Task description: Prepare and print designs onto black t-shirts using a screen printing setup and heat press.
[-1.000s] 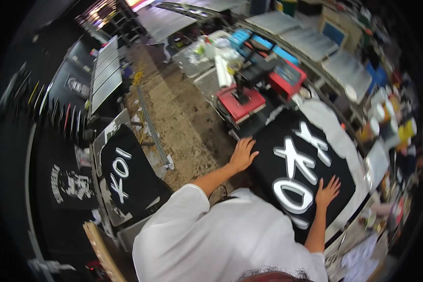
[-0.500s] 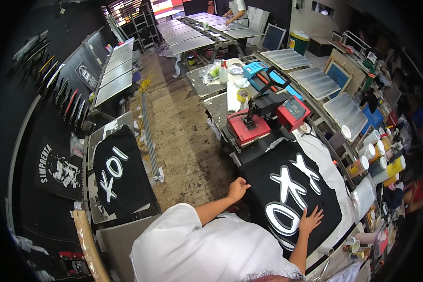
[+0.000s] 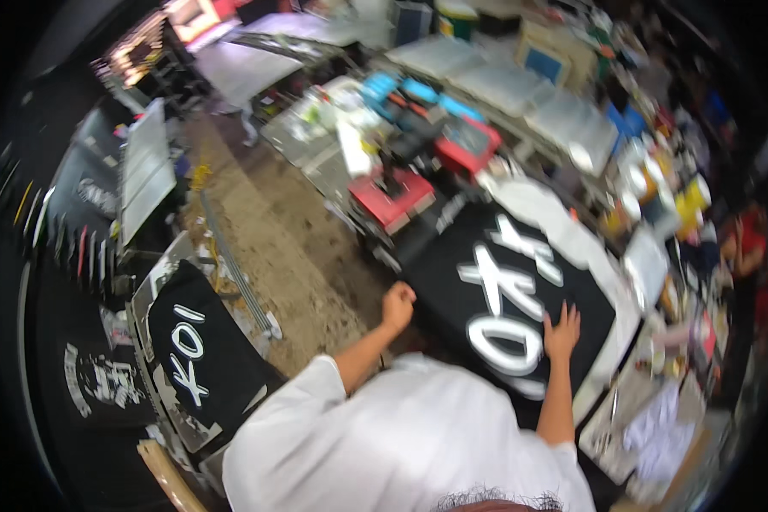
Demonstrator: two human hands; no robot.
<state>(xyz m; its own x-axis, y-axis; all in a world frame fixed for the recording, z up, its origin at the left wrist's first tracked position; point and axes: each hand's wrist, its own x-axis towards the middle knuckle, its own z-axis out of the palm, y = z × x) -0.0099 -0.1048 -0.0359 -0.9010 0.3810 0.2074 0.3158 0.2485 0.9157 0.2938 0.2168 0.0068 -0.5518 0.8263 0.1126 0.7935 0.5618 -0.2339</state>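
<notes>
1. I am looking down at the black garment [image 3: 503, 299] with its large white printed design, which is lying spread flat on the press platen straight ahead of me and a little to my right, beyond my white-sleeved shoulders.
2. My left hand [image 3: 397, 305] is sitting at the garment's near-left edge, fingers curled in; the blur is keeping me from telling whether it is pinching the cloth or only resting against it.
3. My right hand [image 3: 561, 331] is lying flat and spread, palm down, on the cloth just beside the lowest white figure, gripping nothing.
4. The garment's long axis is running from its near edge under my right hand diagonally up and away toward the red heat press [image 3: 394, 196], so the print is reading along that line rather than across it.
5. My right hand is sitting further onto the cloth, the left only at its border; I am judging that any smoothing or pulling is turning on that diagonal.
6. A second black printed garment [image 3: 198, 350] is lying on a separate board well apart to my left.
</notes>
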